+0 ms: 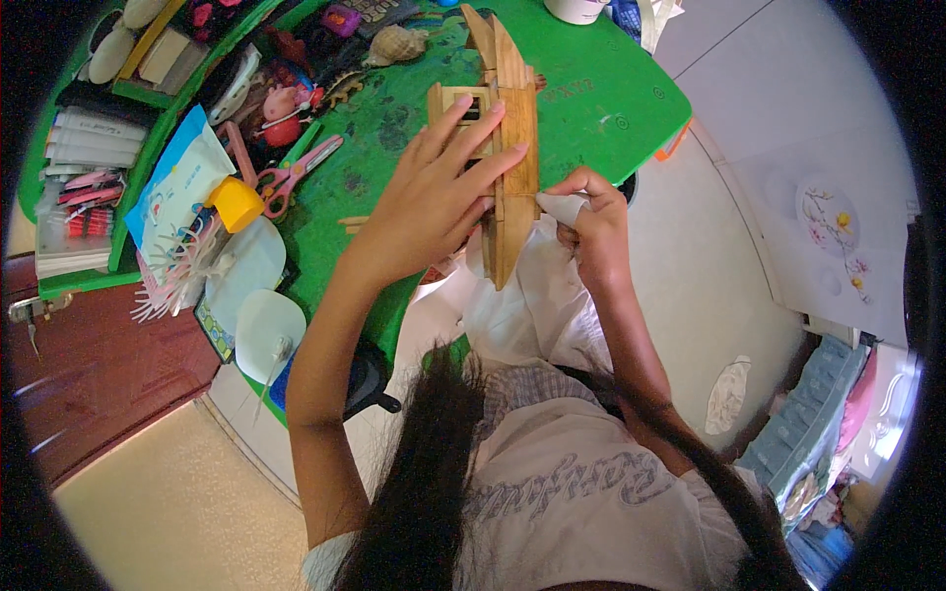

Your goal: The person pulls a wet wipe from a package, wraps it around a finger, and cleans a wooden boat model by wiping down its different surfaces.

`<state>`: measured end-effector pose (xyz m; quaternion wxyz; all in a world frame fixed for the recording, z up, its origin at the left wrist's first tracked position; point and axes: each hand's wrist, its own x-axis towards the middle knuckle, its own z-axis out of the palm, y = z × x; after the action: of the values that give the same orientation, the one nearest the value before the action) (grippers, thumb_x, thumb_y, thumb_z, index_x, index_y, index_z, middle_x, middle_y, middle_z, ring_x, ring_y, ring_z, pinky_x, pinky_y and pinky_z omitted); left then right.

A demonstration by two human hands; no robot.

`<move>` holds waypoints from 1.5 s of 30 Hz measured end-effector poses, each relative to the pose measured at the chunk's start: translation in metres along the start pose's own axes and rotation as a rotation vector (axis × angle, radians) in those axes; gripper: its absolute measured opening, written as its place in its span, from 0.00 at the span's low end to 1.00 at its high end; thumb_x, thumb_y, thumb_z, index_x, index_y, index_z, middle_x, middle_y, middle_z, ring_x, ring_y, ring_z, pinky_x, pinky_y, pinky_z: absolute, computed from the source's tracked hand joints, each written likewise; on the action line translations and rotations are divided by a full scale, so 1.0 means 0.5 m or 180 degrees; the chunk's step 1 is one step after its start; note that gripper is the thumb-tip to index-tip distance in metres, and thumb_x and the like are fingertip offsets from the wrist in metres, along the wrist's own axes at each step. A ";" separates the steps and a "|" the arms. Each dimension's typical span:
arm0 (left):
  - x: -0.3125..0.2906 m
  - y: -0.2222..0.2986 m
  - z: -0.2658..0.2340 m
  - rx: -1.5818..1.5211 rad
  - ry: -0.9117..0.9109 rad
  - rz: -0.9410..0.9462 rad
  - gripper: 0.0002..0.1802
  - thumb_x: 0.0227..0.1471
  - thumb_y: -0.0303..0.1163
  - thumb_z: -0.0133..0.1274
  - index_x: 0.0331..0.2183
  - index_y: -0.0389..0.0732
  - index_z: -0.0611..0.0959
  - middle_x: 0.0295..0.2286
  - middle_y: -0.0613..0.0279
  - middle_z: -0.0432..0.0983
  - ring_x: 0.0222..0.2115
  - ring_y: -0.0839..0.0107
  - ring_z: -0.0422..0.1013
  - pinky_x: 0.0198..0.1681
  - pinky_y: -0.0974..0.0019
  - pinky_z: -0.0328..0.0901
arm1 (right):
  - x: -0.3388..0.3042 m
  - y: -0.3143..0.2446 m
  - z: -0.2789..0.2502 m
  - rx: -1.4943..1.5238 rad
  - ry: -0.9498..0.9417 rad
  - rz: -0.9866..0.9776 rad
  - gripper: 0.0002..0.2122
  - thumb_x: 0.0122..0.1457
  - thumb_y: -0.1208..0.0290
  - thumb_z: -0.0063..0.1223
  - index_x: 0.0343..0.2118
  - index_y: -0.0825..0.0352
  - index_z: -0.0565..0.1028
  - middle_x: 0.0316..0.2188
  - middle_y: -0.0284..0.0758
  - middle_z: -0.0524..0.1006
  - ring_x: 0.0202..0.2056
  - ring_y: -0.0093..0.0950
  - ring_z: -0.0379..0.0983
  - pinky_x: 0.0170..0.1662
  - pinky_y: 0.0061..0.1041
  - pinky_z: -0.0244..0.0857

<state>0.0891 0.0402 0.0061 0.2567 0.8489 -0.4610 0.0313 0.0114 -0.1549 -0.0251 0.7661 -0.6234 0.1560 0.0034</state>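
A wooden model boat [518, 123] with a pointed end and a small cabin lies lengthwise over the near edge of the green table, its near tip sticking out above my lap. My left hand [419, 197] steadies it, fingers spread across the cabin and deck, thumb along the near side. At the boat's right side, my right hand [599, 225] pinches a white wipe [563, 207] and presses it against the hull. Part of the wipe is hidden inside the curled fingers.
On the green table [591, 118] are pink scissors [294, 177], a wipes packet [182, 182], a yellow cup-like piece [235, 204], a shell [396, 46] and a white tub [575, 8]. A green shelf with markers [94, 138] stands left. A crumpled white piece [727, 394] lies on the floor.
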 end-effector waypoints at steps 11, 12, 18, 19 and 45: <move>-0.003 -0.001 0.002 0.0033 0.0025 0.0004 0.35 0.43 0.25 0.56 0.55 0.51 0.70 0.61 0.56 0.51 0.62 0.49 0.45 0.63 0.51 0.47 | 0.012 -0.017 -0.016 -0.1645 -0.0303 -0.1581 0.07 0.48 0.85 0.53 0.31 0.70 0.77 0.28 0.34 0.78 0.32 0.24 0.75 0.36 0.21 0.67; -0.004 -0.002 0.002 0.0029 0.0030 0.0010 0.35 0.43 0.25 0.56 0.55 0.51 0.70 0.61 0.56 0.51 0.62 0.49 0.45 0.63 0.51 0.46 | 0.017 -0.021 -0.021 -0.1883 -0.0460 -0.1783 0.09 0.47 0.85 0.53 0.32 0.70 0.77 0.29 0.35 0.79 0.32 0.25 0.76 0.37 0.21 0.68; -0.003 -0.004 0.005 -0.0014 0.0043 0.0039 0.34 0.43 0.25 0.56 0.55 0.50 0.70 0.61 0.56 0.51 0.62 0.49 0.44 0.63 0.51 0.46 | 0.035 -0.024 -0.037 -0.2105 -0.0832 -0.1888 0.13 0.41 0.88 0.50 0.32 0.70 0.77 0.29 0.39 0.78 0.32 0.32 0.77 0.36 0.25 0.69; -0.003 -0.004 0.005 -0.0014 0.0044 0.0042 0.34 0.43 0.25 0.56 0.55 0.50 0.70 0.61 0.56 0.51 0.62 0.49 0.44 0.63 0.51 0.46 | 0.039 -0.027 -0.040 -0.2107 -0.0830 -0.1889 0.13 0.41 0.88 0.50 0.32 0.70 0.77 0.29 0.39 0.78 0.32 0.32 0.77 0.36 0.25 0.69; -0.002 -0.005 0.002 0.0221 0.0001 0.0050 0.35 0.44 0.27 0.55 0.56 0.50 0.69 0.60 0.55 0.53 0.61 0.48 0.48 0.62 0.51 0.49 | 0.061 -0.063 -0.016 -0.3435 -0.1376 -0.3161 0.14 0.40 0.76 0.54 0.34 0.60 0.74 0.27 0.35 0.76 0.31 0.39 0.75 0.29 0.37 0.68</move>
<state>0.0902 0.0415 0.0040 0.2269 0.8536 -0.4663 0.0494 0.0450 -0.1753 -0.0039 0.2804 -0.8938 -0.3192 -0.1438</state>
